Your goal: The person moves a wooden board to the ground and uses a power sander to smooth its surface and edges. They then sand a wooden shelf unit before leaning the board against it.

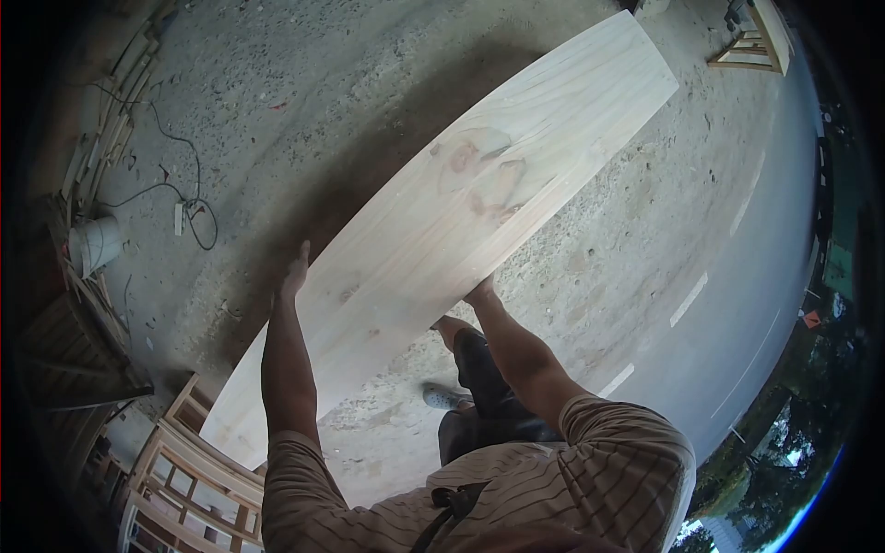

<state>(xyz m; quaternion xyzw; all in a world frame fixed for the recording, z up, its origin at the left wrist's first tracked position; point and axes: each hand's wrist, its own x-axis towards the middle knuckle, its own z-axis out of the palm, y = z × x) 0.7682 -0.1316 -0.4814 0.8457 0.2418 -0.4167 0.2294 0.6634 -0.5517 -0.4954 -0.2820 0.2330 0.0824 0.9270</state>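
Note:
A long, pale wooden board (pixel 406 230) with visible grain and knots stretches diagonally from the lower left to the upper right, and I hold it between my two hands above the concrete floor. My left hand (pixel 294 275) presses against its far left edge, with fingertips sticking up past that edge. At the opposite long edge, close to my body, my right hand (pixel 480 291) grips the board, its fingers hidden underneath. The lower left end of the board overlaps a wooden frame (pixel 166 461) in this view.
Along the left side lie stacked wood strips (pixel 115 120), a white bucket (pixel 95 244) and a loose cable (pixel 196 175). A wooden stand (pixel 751 46) is at the top right. Beyond the rough concrete floor (pixel 645 203), a paved road (pixel 737 313) runs along the right.

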